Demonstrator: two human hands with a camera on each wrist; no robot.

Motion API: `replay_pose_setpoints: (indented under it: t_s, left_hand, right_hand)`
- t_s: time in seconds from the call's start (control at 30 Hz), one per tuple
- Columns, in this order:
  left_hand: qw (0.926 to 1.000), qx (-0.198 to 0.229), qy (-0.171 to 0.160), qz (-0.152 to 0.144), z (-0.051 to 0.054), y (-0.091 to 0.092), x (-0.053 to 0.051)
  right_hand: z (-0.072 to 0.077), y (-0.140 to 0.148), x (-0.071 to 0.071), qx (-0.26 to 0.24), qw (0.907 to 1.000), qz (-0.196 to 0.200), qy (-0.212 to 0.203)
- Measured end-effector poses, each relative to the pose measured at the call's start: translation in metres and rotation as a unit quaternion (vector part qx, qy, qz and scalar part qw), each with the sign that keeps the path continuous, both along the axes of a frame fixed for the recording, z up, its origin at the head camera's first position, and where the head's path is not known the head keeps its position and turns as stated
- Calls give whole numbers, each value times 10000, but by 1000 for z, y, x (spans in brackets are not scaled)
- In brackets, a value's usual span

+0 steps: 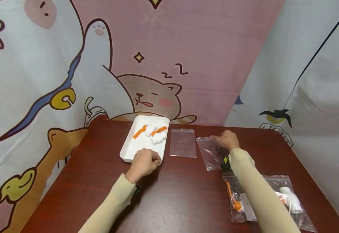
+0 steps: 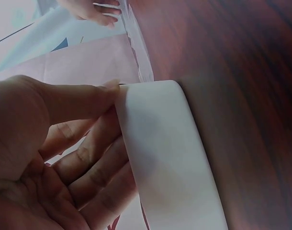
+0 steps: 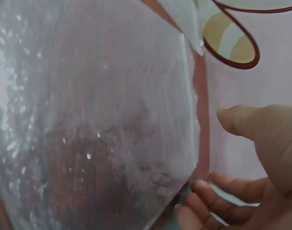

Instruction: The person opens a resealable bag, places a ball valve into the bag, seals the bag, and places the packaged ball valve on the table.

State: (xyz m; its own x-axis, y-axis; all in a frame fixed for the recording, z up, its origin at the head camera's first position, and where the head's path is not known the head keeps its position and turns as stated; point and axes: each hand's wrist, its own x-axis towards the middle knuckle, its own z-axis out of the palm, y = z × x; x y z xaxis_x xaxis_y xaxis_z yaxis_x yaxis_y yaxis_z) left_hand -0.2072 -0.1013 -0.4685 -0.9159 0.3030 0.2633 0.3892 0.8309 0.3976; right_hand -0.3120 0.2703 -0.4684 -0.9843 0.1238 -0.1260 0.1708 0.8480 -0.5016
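My left hand (image 1: 144, 164) pinches the near right corner of a white tray (image 1: 138, 145); in the left wrist view its thumb lies at the rim and the fingers bend behind the tray's wall (image 2: 170, 158). Two orange strips (image 1: 140, 132) and white rounded pieces (image 1: 158, 138) lie inside. My right hand (image 1: 227, 139) is at the upper corner of a clear zip bag (image 1: 211, 153) lying flat and askew. Seen from the right wrist, thumb and fingers (image 3: 232, 187) are spread apart beside the bag's edge (image 3: 194, 110); whether the fingertips touch it I cannot tell.
Another flat clear zip bag (image 1: 183, 144) lies between the tray and the askew bag. Under my right forearm, a larger zip bag (image 1: 274, 181) holds an orange part (image 1: 237, 206), a white pipe-like piece (image 1: 293, 202) and paper. A cartoon-printed cloth (image 1: 210, 64) hangs behind the brown table (image 1: 181, 194).
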Motion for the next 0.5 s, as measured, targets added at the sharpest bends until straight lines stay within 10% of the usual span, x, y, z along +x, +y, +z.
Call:
replay_pose_setpoints:
  t_s: [0.5]
  left_hand:
    - [10000, -24, -22, -20, -2, 0, -2]
  right_hand:
    - [-14, -16, -11, 643, 9927, -838, -577]
